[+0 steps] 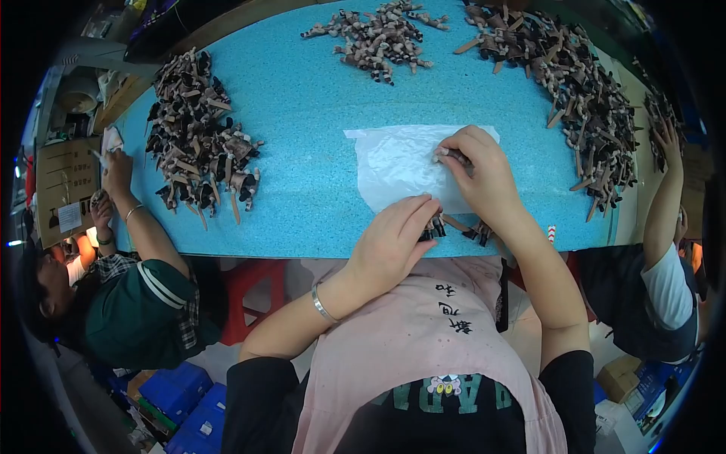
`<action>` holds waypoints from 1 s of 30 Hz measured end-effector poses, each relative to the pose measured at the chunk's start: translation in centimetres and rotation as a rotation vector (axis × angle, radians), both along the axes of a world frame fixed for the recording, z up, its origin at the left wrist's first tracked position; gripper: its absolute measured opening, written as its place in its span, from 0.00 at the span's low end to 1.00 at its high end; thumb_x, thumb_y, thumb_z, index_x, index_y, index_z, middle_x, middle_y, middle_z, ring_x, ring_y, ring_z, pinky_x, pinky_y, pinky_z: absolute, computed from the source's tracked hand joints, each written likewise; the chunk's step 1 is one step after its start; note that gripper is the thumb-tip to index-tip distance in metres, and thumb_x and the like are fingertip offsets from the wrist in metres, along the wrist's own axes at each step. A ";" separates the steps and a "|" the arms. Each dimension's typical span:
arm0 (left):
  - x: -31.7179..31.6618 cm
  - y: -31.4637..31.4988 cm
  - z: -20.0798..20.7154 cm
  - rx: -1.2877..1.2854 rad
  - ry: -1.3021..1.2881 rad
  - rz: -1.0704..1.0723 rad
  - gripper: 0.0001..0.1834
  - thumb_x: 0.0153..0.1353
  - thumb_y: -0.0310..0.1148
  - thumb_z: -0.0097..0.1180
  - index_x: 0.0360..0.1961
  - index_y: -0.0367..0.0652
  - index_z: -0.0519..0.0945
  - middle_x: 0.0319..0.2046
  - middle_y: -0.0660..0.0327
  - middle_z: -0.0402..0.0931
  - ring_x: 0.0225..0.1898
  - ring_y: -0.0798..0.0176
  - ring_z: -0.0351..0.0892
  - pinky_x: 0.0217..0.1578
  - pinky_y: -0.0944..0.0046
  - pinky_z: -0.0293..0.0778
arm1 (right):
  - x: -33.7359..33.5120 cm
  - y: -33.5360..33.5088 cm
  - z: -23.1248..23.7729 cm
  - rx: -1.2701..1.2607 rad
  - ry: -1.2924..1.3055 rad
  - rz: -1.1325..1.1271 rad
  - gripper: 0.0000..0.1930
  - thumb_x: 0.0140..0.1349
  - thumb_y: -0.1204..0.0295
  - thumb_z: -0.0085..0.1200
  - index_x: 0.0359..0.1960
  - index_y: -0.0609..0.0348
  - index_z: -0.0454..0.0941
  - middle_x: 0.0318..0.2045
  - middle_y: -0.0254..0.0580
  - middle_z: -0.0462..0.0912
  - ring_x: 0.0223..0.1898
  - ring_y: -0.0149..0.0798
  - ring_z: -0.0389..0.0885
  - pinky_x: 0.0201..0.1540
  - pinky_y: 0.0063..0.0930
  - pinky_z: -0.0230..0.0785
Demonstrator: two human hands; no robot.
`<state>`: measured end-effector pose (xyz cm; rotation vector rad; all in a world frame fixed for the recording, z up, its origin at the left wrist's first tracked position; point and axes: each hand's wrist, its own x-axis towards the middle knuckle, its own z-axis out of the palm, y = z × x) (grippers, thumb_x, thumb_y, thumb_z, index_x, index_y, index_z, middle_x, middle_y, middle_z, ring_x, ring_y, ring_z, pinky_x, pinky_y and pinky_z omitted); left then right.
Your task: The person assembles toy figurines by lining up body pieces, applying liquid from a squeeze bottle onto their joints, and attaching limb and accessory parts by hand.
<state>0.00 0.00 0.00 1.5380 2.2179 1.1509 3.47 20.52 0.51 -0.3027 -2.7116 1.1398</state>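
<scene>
white sheet (393, 172) lies beneath the right hand (482, 168), whose thumb and fingertips pinch a small dark piece (458, 156). below-left of that pinch, the left hand (392, 238) clamps a dark figurine (435, 226). judged best: light pressure, piece steady above the sheet.

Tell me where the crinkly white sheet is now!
In the head view, the crinkly white sheet lies on the blue tabletop, slightly right of centre, with the right hand over its right part and the left hand at its near edge.
</scene>
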 end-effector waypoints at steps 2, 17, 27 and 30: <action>0.0 -0.1 0.3 0.013 -0.033 0.015 0.35 0.47 0.29 0.66 0.58 0.35 0.66 0.52 0.49 0.71 0.52 0.46 0.72 0.52 0.54 0.70 | 0.2 0.4 0.3 0.134 0.067 0.020 0.08 0.56 0.78 0.58 0.38 0.62 0.78 0.36 0.47 0.80 0.37 0.45 0.79 0.39 0.34 0.71; -2.2 -2.6 2.0 -0.076 -0.302 0.071 0.39 0.46 0.31 0.70 0.61 0.38 0.66 0.45 0.51 0.75 0.46 0.52 0.76 0.48 0.58 0.74 | 4.5 -5.3 2.4 -0.764 -0.099 0.047 0.10 0.64 0.77 0.51 0.45 0.66 0.78 0.41 0.43 0.77 0.38 0.33 0.77 0.42 0.23 0.69; -2.2 -2.7 1.8 -0.099 -0.337 0.077 0.38 0.47 0.31 0.70 0.60 0.39 0.67 0.45 0.52 0.75 0.46 0.53 0.77 0.48 0.58 0.74 | 4.4 -6.0 2.9 -0.539 -0.143 0.157 0.12 0.55 0.80 0.57 0.43 0.66 0.78 0.42 0.47 0.76 0.43 0.43 0.78 0.46 0.28 0.71; -2.1 -2.7 1.9 -0.111 -0.339 0.073 0.38 0.47 0.31 0.70 0.60 0.39 0.67 0.44 0.52 0.75 0.46 0.52 0.77 0.48 0.57 0.73 | 4.4 -6.1 2.8 -0.533 -0.141 0.148 0.12 0.55 0.80 0.57 0.43 0.66 0.79 0.42 0.47 0.76 0.42 0.43 0.78 0.46 0.28 0.71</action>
